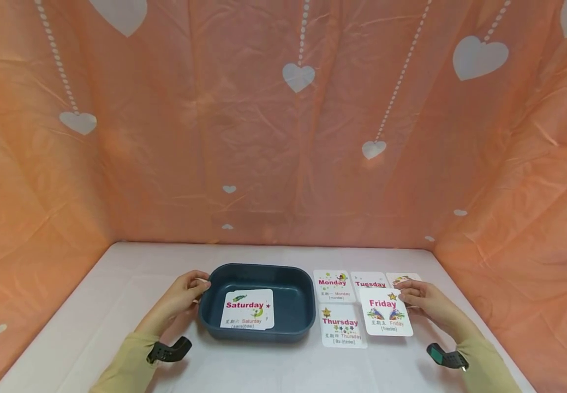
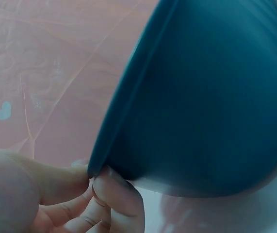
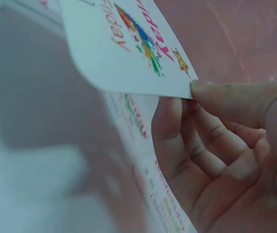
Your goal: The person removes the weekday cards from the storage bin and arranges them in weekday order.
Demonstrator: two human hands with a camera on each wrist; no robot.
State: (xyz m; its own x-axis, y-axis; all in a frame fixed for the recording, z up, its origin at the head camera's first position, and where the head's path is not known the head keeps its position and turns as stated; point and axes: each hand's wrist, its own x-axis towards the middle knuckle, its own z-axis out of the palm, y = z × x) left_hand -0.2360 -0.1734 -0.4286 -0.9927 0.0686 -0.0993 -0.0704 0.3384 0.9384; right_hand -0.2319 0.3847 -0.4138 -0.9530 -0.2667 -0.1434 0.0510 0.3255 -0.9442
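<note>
My left hand (image 1: 182, 299) pinches the left rim of a dark blue-grey tray (image 1: 290, 297), thumb on one side of the rim and fingers on the other. Inside the tray lies a Saturday card (image 1: 249, 308), with the edge of another card showing beneath it. A Friday card (image 1: 386, 316) is held at its upper right corner between the thumb and fingers of my right hand (image 1: 425, 300). In the right wrist view the Friday card (image 3: 123, 48) is lifted over the table and casts a shadow below. It partly overlaps the Tuesday card (image 1: 369, 278) in the head view.
Right of the tray lie a Monday card (image 1: 333, 289) and, below it, a Thursday card (image 1: 342, 327). Another card (image 1: 401, 277) sits behind my right hand, mostly hidden. An orange curtain with white hearts (image 1: 298, 76) surrounds the white table (image 1: 263, 363) at the back and sides.
</note>
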